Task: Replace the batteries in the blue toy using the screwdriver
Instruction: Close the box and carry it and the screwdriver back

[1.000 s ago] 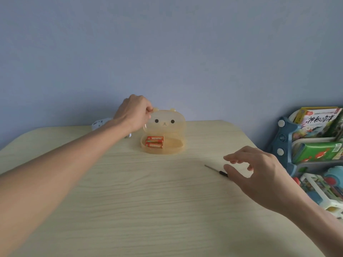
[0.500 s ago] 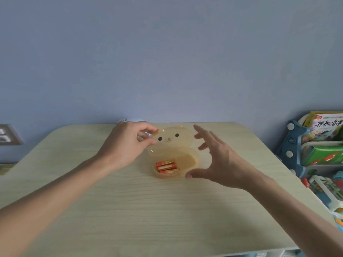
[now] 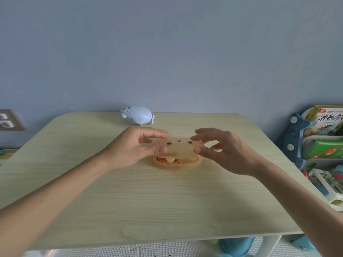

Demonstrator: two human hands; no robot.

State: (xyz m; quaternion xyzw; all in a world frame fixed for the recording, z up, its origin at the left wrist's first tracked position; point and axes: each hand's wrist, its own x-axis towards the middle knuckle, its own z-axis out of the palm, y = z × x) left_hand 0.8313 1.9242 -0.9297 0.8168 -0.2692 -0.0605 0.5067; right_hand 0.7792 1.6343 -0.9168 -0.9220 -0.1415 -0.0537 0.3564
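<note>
The blue toy, a pale blue animal shape, stands at the table's back edge, behind my hands. In front of it is a translucent amber bear-face box. Its lid is tilted low over the base, and orange batteries show through the gap. My left hand pinches the lid's left edge, thumb in front and fingers on top. My right hand pinches the right edge the same way. No screwdriver is in view.
The box rests on a light wooden table against a blue-grey wall. A blue toy shelf with books stands off the table's right side. A wall socket is at the far left.
The lid has come down from upright to nearly flat over the base. My right hand moved in from the right onto the lid's right edge. The view shifted, and the blue toy now shows.
</note>
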